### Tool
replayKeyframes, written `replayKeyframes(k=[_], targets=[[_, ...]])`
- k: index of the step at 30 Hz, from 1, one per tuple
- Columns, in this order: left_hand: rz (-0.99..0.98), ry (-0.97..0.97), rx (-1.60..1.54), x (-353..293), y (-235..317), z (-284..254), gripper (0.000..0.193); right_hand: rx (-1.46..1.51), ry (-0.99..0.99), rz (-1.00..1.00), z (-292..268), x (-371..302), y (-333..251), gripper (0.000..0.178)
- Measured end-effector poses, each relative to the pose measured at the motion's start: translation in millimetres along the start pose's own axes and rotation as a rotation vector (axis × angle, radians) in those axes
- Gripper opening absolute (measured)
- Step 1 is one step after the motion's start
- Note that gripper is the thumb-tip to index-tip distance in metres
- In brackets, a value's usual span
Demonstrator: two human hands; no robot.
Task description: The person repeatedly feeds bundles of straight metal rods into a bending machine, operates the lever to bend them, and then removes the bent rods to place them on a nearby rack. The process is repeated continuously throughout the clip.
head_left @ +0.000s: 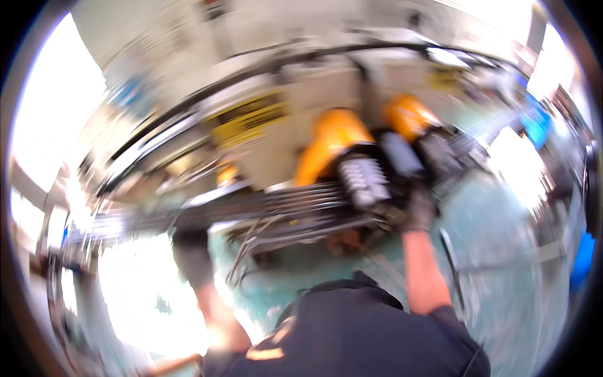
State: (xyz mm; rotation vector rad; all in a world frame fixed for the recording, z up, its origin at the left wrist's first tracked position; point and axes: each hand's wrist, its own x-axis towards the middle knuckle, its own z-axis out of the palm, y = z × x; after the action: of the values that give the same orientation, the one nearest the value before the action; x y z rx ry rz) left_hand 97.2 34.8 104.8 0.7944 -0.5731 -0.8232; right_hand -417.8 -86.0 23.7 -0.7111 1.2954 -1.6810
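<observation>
Motion blur smears much of the picture. My left hand (193, 248), in a dark glove, reaches forward to a dark horizontal rail (242, 208); contact with it is unclear. My right hand (421, 210), also in a dark glove, is at the near end of a black machine part beside a grey cylinder (402, 154). Its fingers are too blurred to show a grip. Left of that cylinder is an orange housing (339, 132) with a ribbed grey part (364, 181) in front. A second orange housing (409, 116) lies farther right.
A long dark curved bar (251, 68) crosses behind the housings. Pale panels carry a yellow label (248, 119). Bent grey rods or cables (251, 245) hang below the rail. The floor (496, 251) is green, with bright glare at left. Blue objects (583, 261) stand at the far right.
</observation>
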Motion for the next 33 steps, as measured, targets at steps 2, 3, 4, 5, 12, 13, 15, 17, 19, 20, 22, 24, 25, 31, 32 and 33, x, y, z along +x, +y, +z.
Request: replayKeyframes(k=[2, 3, 4, 5, 12, 13, 15, 17, 19, 20, 22, 24, 25, 31, 32, 33], targets=[[0.229, 0.018, 0.398, 20.0, 11.9, 28.2, 0.024, 0.150, 0.028, 0.160, 0.0, 3.9, -5.9, 0.033], [0.393, -0.081, 0.658, 28.7, 14.2, 51.1, 0.021, 0.132, 0.035, 0.098, -18.7, 17.4, 4.6, 0.035], [0.614, -0.111, 0.963, 34.2, 25.3, 72.8, 0.019, 0.188, 0.027, 0.128, -31.2, 32.2, 16.1, 0.034], [0.853, -0.081, 1.205, 37.5, 39.2, 90.8, 0.017, 0.251, -0.016, 0.081, -29.5, 40.7, 26.2, 0.032], [0.239, -0.330, -0.045, 29.5, 68.9, 204.9, 0.034, -0.760, -0.246, -0.368, -86.7, 130.7, 75.4, 0.025], [0.258, -0.355, 0.000, 26.9, 73.0, 216.1, 0.033, -0.970, -0.229, -0.498, -66.1, 109.8, 57.9, 0.024], [0.289, -0.435, 0.056, 26.9, 73.9, 246.9, 0.033, -1.200, -0.158, -0.650, -58.5, 97.7, 38.3, 0.023], [0.314, -0.552, 0.084, 31.5, 70.1, 274.4, 0.036, -1.311, -0.159, -0.703, -69.9, 116.0, 48.8, 0.024], [0.479, -0.682, 0.231, 39.9, 59.0, 297.5, 0.041, -1.601, -0.143, -0.795, -64.0, 112.6, 41.6, 0.027], [0.560, -0.718, 0.340, 40.1, 54.5, 309.5, 0.041, -1.796, -0.123, -0.844, -62.4, 109.8, 36.0, 0.028], [0.674, -0.764, 0.509, 29.7, 53.6, 335.8, 0.041, -1.759, -0.117, -0.997, -79.2, 116.6, 37.3, 0.029], [0.712, -0.763, 0.671, 8.8, 60.6, 354.2, 0.041, -1.761, -0.121, -1.124, -73.5, 112.5, 38.8, 0.030], [0.820, -0.793, 0.783, 9.1, 56.5, 361.3, 0.040, -1.798, -0.105, -1.172, -59.1, 103.0, 32.2, 0.031], [0.630, -1.132, 0.989, 22.8, 40.9, 400.8, 0.030, -1.841, -0.137, -1.099, -57.0, 114.4, 43.7, 0.032], [0.653, -1.105, 0.969, 20.9, 39.7, 401.5, 0.031, -1.836, -0.145, -1.099, -60.4, 119.1, 44.1, 0.031], [0.674, -1.077, 0.951, 18.8, 34.5, 402.3, 0.032, -1.845, -0.148, -1.108, -64.0, 122.7, 46.3, 0.030]])
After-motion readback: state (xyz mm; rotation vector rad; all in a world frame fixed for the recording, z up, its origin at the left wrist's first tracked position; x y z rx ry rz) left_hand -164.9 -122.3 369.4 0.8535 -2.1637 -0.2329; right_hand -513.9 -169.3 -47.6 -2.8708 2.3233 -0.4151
